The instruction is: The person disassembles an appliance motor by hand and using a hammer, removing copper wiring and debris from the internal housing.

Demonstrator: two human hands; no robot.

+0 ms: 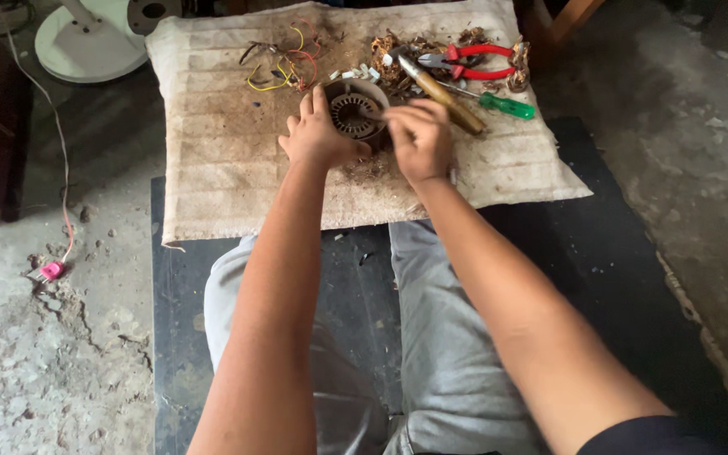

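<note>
Arms outstretched, left hand (318, 135) steadies stator (355, 112); right hand (419, 139) pinches inside.

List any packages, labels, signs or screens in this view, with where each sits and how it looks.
None in view: no package, label, sign or screen.
Only loose items lie on the dirty cloth mat: a round motor stator under both hands, a hammer, red-handled pliers and a green-handled screwdriver.

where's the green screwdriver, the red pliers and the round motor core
green screwdriver (507, 106), head view, on its green handle
red pliers (484, 61), head view, between the red handles
round motor core (354, 111), head view, on its slotted centre
</note>
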